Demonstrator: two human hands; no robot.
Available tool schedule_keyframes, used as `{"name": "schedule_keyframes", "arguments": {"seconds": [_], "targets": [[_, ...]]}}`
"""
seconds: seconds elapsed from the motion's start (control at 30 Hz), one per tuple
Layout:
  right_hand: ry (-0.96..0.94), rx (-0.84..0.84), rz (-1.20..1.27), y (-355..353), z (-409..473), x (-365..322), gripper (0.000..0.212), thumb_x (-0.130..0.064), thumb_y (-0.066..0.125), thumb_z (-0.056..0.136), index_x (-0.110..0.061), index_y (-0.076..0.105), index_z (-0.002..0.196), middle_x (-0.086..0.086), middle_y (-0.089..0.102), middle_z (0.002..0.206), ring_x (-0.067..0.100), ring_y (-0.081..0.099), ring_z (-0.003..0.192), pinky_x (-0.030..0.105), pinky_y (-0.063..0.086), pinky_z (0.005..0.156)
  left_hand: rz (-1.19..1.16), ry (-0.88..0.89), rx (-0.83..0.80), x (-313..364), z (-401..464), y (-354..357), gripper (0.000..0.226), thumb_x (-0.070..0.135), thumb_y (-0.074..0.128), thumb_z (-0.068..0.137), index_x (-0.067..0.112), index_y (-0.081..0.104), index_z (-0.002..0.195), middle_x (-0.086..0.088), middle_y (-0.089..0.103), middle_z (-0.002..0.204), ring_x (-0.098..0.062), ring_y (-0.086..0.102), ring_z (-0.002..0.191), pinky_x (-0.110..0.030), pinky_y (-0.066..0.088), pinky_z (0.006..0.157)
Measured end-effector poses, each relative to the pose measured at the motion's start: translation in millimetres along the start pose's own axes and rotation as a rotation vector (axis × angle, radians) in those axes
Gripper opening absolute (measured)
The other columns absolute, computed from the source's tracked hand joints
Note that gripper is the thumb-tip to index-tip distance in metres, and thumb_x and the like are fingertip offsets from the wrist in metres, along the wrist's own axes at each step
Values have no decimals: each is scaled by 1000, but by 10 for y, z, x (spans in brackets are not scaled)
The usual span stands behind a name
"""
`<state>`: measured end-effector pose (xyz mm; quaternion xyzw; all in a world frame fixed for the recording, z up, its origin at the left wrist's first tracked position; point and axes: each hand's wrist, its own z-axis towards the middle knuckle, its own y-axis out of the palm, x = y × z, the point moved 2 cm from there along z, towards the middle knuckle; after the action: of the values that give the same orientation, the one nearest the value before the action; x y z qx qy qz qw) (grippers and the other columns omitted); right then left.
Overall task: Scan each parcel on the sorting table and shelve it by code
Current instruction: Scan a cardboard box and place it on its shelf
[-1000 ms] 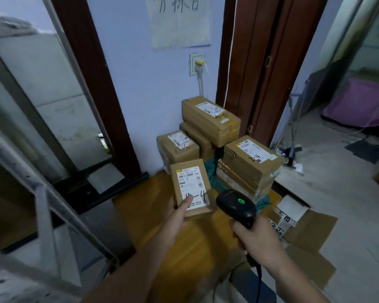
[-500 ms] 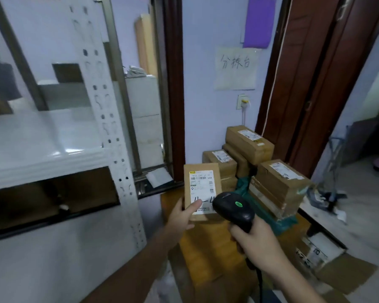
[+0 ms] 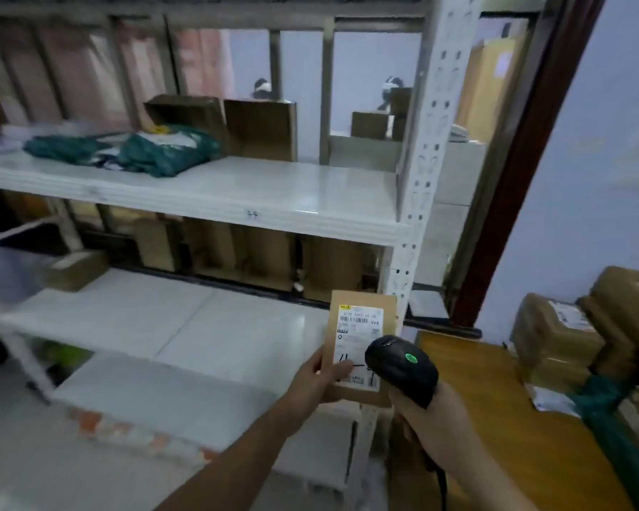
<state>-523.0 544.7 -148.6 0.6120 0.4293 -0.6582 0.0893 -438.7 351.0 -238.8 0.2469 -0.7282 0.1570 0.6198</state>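
Small flat parcel (image 3: 360,348), near centre before the shelf (image 3: 214,201): pinched at its left edge by left hand (image 3: 316,381). Right hand (image 3: 436,425) clenched around scanner (image 3: 403,366). Probably light, stiff cardboard; best held by edges, label uncovered.

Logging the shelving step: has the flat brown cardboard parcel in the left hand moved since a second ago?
Yes. The flat brown cardboard parcel has swung left, from over the wooden sorting table to the white metal shelving unit.
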Motion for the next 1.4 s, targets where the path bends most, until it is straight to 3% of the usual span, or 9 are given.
{"name": "schedule_keyframes", "arguments": {"seconds": [0.17, 0.3, 0.53, 0.73, 0.87, 1.0, 1.13, 1.4], "targets": [[-62, -186, -25, 917, 241, -544, 16, -20, 69, 89, -11, 64, 78, -2, 63, 51, 11, 55, 43, 20, 43, 45, -31, 31, 259, 39, -375, -1183, 38, 44, 72, 95, 40, 60, 131, 11, 77, 116, -17, 75, 106, -45, 61, 96], [-108, -302, -41, 1750, 400, -1047, 11, -19, 69, 88, -10, 66, 82, 2, 67, 59, 14, 57, 46, 21, 46, 47, -52, 52, 433, 85, -720, -2194, 53, 54, 77, 86, 41, 58, 134, 11, 77, 115, -15, 76, 104, -43, 61, 96], [-169, -471, -15, 3254, 577, -1785, 9, -16, 68, 85, -8, 66, 81, 5, 67, 56, 15, 56, 45, 27, 50, 51, -69, 39, 754, 87, -1249, -3913, 76, 61, 82, 67, 34, 56, 133, 3, 74, 117, -19, 74, 103, -40, 61, 90], [-171, -619, 22, 4387, 773, -2243, 6, -12, 69, 87, -8, 66, 90, 13, 70, 65, 18, 57, 47, 28, 48, 51, -88, 11, 852, -4, -1504, -5058, 85, 65, 88, 64, 32, 53, 134, 3, 75, 118, -17, 75, 104, -48, 58, 99], [-150, -682, 13, 5018, 1079, -2515, 5, -10, 69, 87, -8, 66, 89, 13, 68, 66, 19, 55, 50, 27, 46, 49, -121, -5, 913, -47, -1397, -5663, 76, 52, 89, 75, 26, 52, 136, 1, 74, 119, -12, 76, 97, -27, 57, 77], [-168, -729, -29, 5584, 1539, -2779, 5, -13, 67, 88, -9, 65, 89, 9, 69, 67, 18, 55, 51, 27, 47, 53, -151, -8, 948, -75, -1168, -6258, 80, 56, 89, 70, 27, 53, 135, 1, 75, 119, -13, 76, 98, -29, 58, 80], [-205, -762, -65, 6142, 2034, -3084, 6, -14, 67, 88, -10, 64, 86, 6, 67, 62, 16, 55, 49, 27, 47, 54, -205, -11, 972, -57, -885, -6882, 69, 46, 87, 78, 25, 54, 135, -1, 74, 121, -14, 77, 99, -27, 57, 78], [-156, -763, -124, 7071, 2672, -3569, 11, -16, 67, 87, -8, 62, 83, -1, 60, 51, 16, 50, 45, 25, 42, 47, -282, -61, 950, -29, -394, -7945, 43, 29, 77, 93, 17, 56, 128, -6, 76, 110, -9, 78, 78, -17, 56, 57]]}}
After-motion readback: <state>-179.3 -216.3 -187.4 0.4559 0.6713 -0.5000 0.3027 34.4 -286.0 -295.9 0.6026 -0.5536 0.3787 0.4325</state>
